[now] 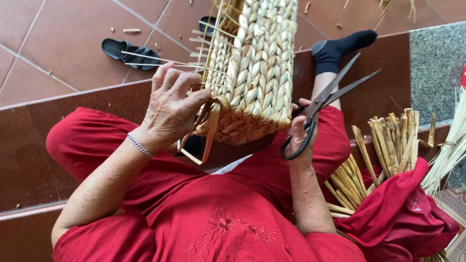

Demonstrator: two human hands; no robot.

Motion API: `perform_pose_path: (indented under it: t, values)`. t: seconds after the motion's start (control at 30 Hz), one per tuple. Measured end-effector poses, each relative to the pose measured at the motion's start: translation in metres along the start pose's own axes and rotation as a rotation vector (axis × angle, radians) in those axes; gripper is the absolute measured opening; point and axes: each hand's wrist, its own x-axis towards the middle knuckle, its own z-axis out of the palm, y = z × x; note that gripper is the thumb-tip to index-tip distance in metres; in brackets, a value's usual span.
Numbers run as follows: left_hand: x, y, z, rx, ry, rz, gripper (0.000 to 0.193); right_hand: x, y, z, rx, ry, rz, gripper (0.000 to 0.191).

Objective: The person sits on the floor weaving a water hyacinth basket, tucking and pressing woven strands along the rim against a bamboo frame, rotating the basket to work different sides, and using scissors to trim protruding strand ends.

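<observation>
A woven straw basket (257, 68) of thick braided fibre rests on my lap, with loose strand ends sticking out on its left side. My left hand (170, 104) grips the basket's lower left corner, fingers curled over the loose strands; a silver bracelet sits on that wrist. My right hand (302, 136) holds black scissors (325, 99) by the handles, just right of the basket. The blades are slightly apart and point up and to the right, away from the basket.
A bundle of dried straw stalks (383, 145) stands at my right, wrapped in red cloth (403, 213). A black sandal (128, 51) lies on the tiled floor at upper left. My foot in a black sock (340, 46) rests on the step. Pale fibre strands (451, 145) lie far right.
</observation>
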Motion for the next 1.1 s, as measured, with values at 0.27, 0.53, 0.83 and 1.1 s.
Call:
perform_pose_path:
  t: [0.27,0.53,0.83,1.1]
  values:
    - [-0.011,-0.007,-0.001,-0.042,-0.061,-0.011,0.022,-0.023,0.008,0.013,0.009,0.014,-0.008,0.067]
    - [-0.017,-0.028,-0.001,0.085,-0.062,-0.111,0.021,-0.036,0.033,0.036,0.022,-0.091,0.010,0.069]
    - [-0.066,-0.042,0.039,0.139,0.255,-0.445,0.013,-0.038,0.081,0.077,-0.195,-0.148,0.049,0.055]
    - [-0.081,-0.061,0.053,-0.221,0.363,-0.657,0.021,-0.034,0.092,0.097,-0.404,-0.170,-0.005,0.052]
